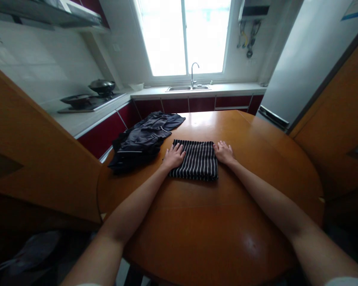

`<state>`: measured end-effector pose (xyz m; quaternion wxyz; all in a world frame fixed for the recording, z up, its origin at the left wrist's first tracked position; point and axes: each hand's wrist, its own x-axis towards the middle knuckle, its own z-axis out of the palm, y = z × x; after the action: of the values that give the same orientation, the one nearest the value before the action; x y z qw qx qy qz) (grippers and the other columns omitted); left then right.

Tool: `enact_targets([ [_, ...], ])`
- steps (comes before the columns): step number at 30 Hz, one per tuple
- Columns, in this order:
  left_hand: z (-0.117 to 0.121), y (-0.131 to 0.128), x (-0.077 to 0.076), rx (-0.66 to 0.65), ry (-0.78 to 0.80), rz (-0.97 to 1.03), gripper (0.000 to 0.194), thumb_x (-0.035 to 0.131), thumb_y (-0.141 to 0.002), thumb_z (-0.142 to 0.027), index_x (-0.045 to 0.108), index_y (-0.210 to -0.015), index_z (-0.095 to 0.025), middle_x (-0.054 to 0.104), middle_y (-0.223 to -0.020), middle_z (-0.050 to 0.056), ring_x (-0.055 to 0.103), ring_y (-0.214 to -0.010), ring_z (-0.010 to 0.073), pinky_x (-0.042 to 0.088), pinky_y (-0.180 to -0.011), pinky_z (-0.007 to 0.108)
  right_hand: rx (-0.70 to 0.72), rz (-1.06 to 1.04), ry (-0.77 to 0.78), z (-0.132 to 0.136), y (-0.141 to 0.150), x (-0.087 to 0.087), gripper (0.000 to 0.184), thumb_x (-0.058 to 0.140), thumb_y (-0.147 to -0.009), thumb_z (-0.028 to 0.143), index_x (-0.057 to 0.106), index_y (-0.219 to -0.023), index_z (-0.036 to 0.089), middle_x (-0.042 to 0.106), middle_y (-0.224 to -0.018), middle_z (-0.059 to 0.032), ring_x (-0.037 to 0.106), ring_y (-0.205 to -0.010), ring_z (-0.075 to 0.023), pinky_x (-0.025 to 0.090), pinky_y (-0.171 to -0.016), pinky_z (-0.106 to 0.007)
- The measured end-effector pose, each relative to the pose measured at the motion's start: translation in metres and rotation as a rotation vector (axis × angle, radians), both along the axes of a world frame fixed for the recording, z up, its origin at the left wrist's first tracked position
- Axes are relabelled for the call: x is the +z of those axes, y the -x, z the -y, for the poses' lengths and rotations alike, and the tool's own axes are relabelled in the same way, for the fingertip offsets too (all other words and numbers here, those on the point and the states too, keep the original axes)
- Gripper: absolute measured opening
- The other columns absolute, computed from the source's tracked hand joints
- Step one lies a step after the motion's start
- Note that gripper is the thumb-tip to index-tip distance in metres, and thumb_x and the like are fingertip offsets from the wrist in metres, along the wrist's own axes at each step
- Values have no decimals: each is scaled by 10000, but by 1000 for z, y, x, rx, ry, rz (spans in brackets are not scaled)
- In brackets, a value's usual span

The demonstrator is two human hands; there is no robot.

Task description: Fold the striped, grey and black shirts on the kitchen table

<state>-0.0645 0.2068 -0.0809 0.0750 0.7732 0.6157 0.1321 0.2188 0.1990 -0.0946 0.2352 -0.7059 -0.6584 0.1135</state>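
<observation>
A black cloth with white stripes [198, 161], folded into a flat rectangle, lies on the round wooden table [203, 230]. Its kind of garment cannot be made out. My left hand [174, 156] rests flat on its left part, fingers spread. At the cloth's right edge lies my right hand [224, 152], fingers stretched out and the fingertips touching the upper right corner. Neither hand grips anything. To the left of the striped cloth is a loose pile of dark clothes [146, 139] with thin white piping.
Beyond the table run a counter with a sink [181, 88] and a tap [192, 73] under a window. A stove [92, 104] holding a lidded pan [102, 85] is at the left. At the right stand a fridge [295, 59] and a wooden door [337, 131].
</observation>
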Motion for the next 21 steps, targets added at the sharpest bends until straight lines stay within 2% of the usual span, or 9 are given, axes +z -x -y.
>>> enact_targets([
  [2,-2,3,1,37,-48,35,533,432,-1023,-388,461,-1500,-151,347,-1621,162,311,-1496,341,251,-1205,515,1,0,-39,8,-12,-3,624,262,-1046,447,481,-1476,52,391,-1588,-199,298,-1506,-293,166,-1228,-507],
  [4,-5,9,6,86,-95,61,477,471,-1008,-306,522,-1433,-96,478,-1522,206,441,-1422,293,345,-1162,402,9,-23,-61,20,-21,-6,598,273,-1045,412,497,-1463,48,428,-1568,-190,339,-1489,-283,201,-1223,-483],
  [6,-6,19,15,125,-115,66,386,498,-995,-270,622,-1309,-84,631,-1337,213,588,-1269,272,430,-1072,335,23,-62,-76,31,-26,-9,582,277,-1045,403,523,-1446,61,465,-1546,-179,371,-1473,-274,232,-1217,-463],
  [8,-7,30,23,155,-112,63,302,520,-989,-282,711,-1145,-109,720,-1136,190,680,-1084,268,489,-972,320,41,-84,-87,41,-26,-11,563,292,-1043,405,551,-1428,86,489,-1531,-169,385,-1466,-271,250,-1211,-457],
  [10,-6,38,29,182,-102,56,248,562,-973,-299,753,-998,-142,749,-1009,162,708,-961,262,514,-893,308,63,-78,-95,47,-23,-12,546,312,-1041,413,571,-1413,109,491,-1531,-163,385,-1465,-280,251,-1208,-478],
  [14,-5,45,31,219,-68,37,187,678,-905,-316,761,-838,-163,760,-911,143,715,-882,261,524,-823,297,88,-37,-87,51,-15,-10,523,324,-1044,419,611,-1373,130,495,-1529,-163,376,-1467,-300,245,-1201,-514],
  [18,-4,43,28,227,-58,22,141,694,-884,-287,760,-832,-175,759,-905,135,710,-899,259,523,-839,296,101,-5,-83,51,-14,-7,507,328,-1046,421,638,-1342,152,503,-1522,-161,393,-1454,-301,261,-1190,-505],
  [21,-4,44,28,238,-65,17,147,634,-914,-243,754,-931,-160,757,-950,147,708,-937,254,516,-855,287,105,3,-85,50,-16,-8,500,333,-1044,423,649,-1328,159,508,-1516,-165,402,-1445,-301,272,-1181,-503],
])
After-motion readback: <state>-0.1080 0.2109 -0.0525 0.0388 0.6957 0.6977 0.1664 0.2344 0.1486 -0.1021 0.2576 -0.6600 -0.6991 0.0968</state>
